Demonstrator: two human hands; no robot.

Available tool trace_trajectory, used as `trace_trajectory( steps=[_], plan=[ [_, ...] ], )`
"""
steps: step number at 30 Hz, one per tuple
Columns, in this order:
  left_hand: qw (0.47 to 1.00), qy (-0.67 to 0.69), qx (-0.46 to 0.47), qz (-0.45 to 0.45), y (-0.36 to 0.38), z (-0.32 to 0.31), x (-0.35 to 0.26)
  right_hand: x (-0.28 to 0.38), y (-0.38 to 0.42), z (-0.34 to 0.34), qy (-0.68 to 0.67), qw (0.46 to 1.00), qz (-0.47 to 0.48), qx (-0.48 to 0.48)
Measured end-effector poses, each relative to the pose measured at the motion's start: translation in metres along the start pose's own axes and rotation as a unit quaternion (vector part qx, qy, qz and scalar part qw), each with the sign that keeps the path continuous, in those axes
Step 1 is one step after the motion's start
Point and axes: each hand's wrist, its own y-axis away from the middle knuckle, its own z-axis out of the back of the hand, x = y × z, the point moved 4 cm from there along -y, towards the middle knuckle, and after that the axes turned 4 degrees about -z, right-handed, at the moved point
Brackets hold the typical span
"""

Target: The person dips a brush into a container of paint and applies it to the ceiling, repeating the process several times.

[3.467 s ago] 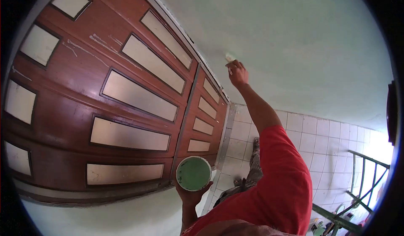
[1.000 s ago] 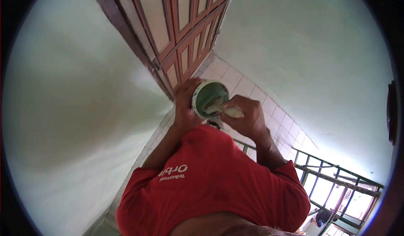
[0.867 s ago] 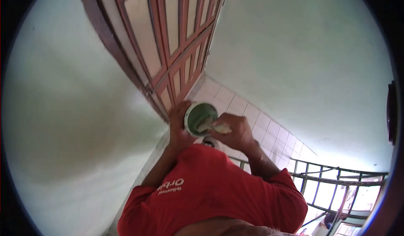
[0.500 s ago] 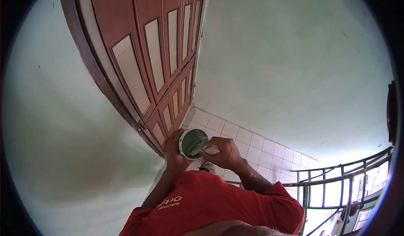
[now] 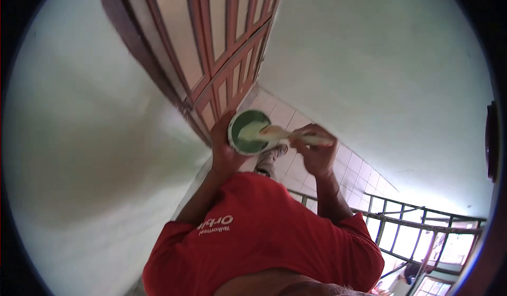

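Observation:
A round tub of green paint is held up in front of my chest, its mouth facing the camera. My left hand wraps around its left side. In my right hand is a paintbrush, gripped by its pale handle. The brush head, coated with light green paint, lies over the mouth of the tub. Both the brush and right hand are slightly blurred.
Brown folding doors with pale panels stand at the upper left. Light green walls rise on both sides. Below lie pinkish floor tiles and a foot. A metal railing runs along the lower right.
My right hand has drawn back to the right and now holds the brush by its handle end, showing more of it. The tub and both hands sit higher in view.

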Motion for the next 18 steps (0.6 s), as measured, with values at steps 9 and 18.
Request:
trace_trajectory(
  steps=[9,18],
  plan=[
    [0.999,0.014,-0.005,0.050,-0.011,0.008,0.001,-0.048,-0.012,-0.012,-0.234,0.958,-0.162,-0.039],
    [0.995,0.058,0.016,0.083,-0.021,0.001,0.011,-0.104,-0.016,-0.016,-0.503,0.791,-0.345,-0.048]
  ],
)
